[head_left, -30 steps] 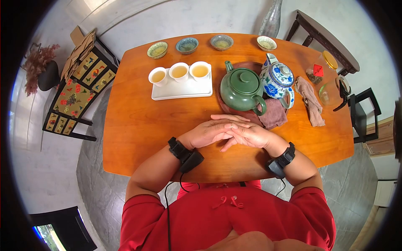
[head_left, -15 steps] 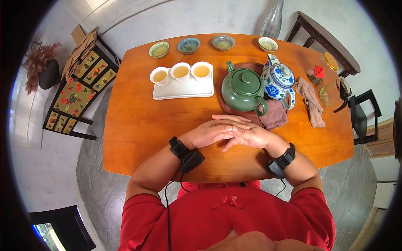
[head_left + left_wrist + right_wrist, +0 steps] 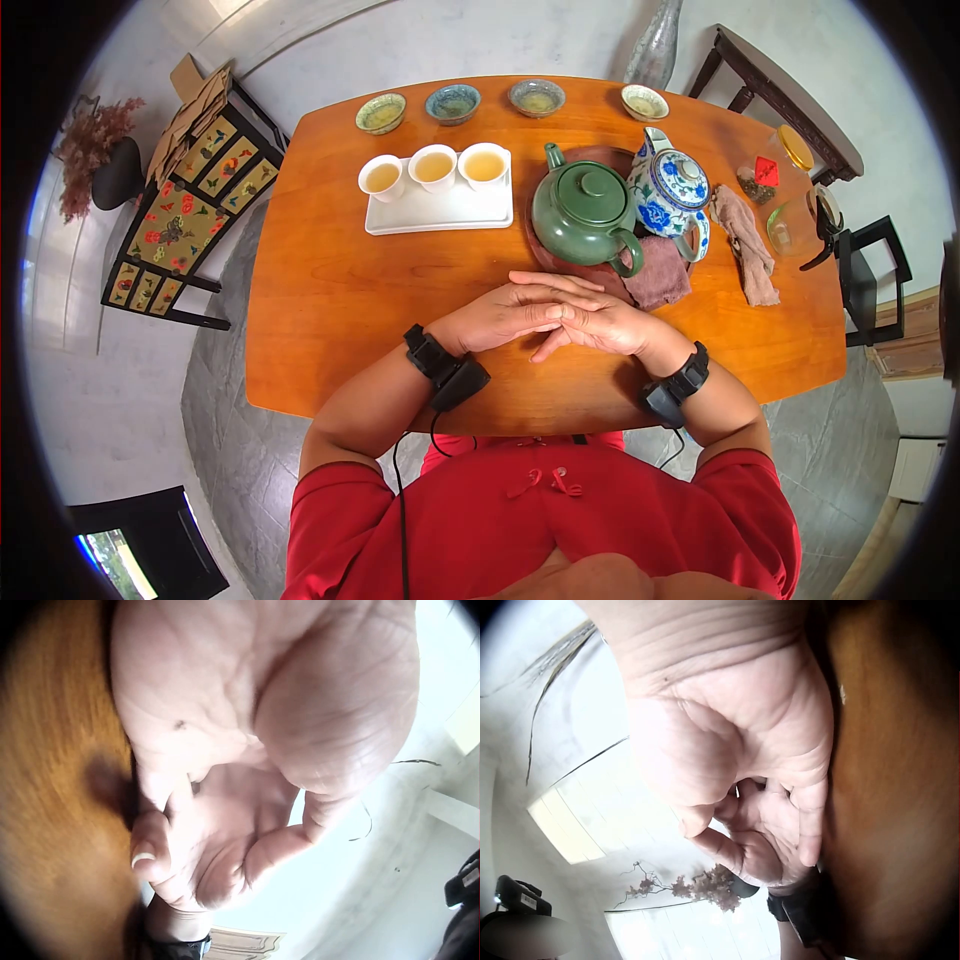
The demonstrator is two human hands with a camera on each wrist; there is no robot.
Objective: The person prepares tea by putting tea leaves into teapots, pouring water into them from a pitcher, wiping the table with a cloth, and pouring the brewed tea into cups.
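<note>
My left hand [image 3: 490,318] and right hand [image 3: 612,326] rest together above the table's near side, fingers loosely interlaced and thumbs touching. No object is between the palms in either wrist view. Just beyond them is a green teapot [image 3: 585,215] on a round brown tray [image 3: 531,235], with a blue-and-white porcelain teapot [image 3: 665,195] at its right. A folded brown cloth [image 3: 660,272] lies at the tray's front edge. Farther left, three white cups [image 3: 435,168] of pale yellow tea stand on a white rectangular tray [image 3: 440,212].
Several small bowls, among them a blue one [image 3: 453,103], line the far edge of the wooden table [image 3: 330,300]. Another brown cloth [image 3: 742,245] lies at right, near a yellow-lidded jar [image 3: 780,165] and a glass pot [image 3: 795,225]. A decorated cabinet [image 3: 178,230] stands left.
The head view has shifted very slightly. Both hands stay clasped in the same place, and nothing on the table has moved.
</note>
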